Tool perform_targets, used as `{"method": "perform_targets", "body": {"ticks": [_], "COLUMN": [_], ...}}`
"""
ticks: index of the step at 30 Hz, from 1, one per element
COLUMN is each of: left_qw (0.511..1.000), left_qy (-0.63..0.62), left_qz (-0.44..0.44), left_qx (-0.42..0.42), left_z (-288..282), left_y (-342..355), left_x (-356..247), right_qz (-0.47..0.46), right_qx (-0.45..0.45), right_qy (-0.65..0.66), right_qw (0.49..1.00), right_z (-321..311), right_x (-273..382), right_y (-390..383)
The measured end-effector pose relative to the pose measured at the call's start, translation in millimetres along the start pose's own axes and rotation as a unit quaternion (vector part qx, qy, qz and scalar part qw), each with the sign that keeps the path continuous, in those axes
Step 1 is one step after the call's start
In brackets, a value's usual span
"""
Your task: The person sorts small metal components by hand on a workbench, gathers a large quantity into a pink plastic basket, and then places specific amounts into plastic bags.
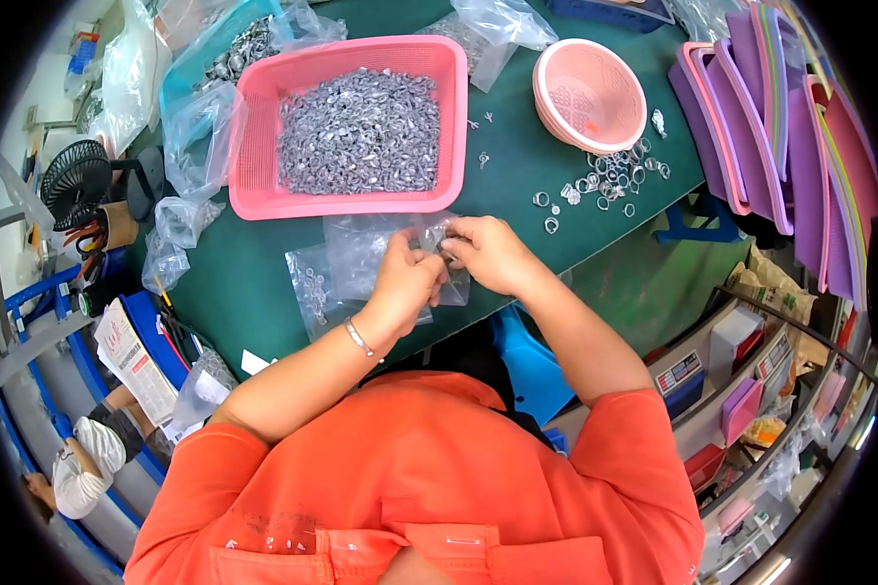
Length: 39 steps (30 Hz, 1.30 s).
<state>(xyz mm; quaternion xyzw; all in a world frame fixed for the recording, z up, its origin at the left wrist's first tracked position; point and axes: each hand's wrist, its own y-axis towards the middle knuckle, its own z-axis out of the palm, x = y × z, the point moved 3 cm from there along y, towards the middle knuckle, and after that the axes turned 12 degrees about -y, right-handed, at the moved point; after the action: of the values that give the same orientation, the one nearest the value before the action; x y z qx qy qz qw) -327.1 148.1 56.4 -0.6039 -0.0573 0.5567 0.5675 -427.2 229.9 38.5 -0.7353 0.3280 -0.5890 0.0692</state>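
Over the near edge of the table, my two hands are close together on a clear plastic bag (354, 255). My left hand (407, 283) is closed, its fingers curled on the bag's right part. Thumb and fingers of my right hand (490, 255) pinch the bag beside it. Something small and dark shows at the right fingertips, too small to name. Left of my left hand lies another clear bag (312, 291) with small pieces in it. Just beyond the hands stands a pink basket (351, 203), holding a heap of small grey metal pieces (361, 132).
Stacked round pink baskets (590, 97) stand at the far right of the green table (517, 195), near scattered clear and silvery rings (615, 175). A turquoise basket (178, 88) holds more metal pieces. Purple trays (732, 127) stack at right. A fan (76, 183) stands left.
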Motion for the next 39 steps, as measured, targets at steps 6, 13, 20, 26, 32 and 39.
{"method": "perform_targets", "body": {"ticks": [6,13,20,26,32,39], "left_qw": [0.998,0.994,0.993,0.991,0.984,0.978], "left_qy": [-0.069,-0.105,-0.116,-0.121,-0.165,-0.182], "left_qz": [-0.012,-0.027,-0.015,0.002,-0.013,0.077], "left_qx": [0.009,0.021,0.031,0.051,0.06,0.058], "left_z": [-7,-11,-19,-28,-37,-75], "left_y": [-5,-12,-15,-19,-34,-99], "left_x": [-8,-12,-14,-15,-25,-75], "right_qz": [-0.042,-0.088,0.067,-0.175,-0.242,-0.455], "right_qx": [-0.08,-0.422,-0.249,-0.288,-0.068,-0.239], "right_qy": [-0.088,-0.247,-0.431,-0.126,-0.069,-0.316], "right_qw": [0.992,0.868,0.865,0.933,0.965,0.798], "right_z": [-40,-76,-82,-44,9,-1], "right_x": [11,-14,-11,28,34,105], "right_y": [24,106,106,14,-15,-61]}}
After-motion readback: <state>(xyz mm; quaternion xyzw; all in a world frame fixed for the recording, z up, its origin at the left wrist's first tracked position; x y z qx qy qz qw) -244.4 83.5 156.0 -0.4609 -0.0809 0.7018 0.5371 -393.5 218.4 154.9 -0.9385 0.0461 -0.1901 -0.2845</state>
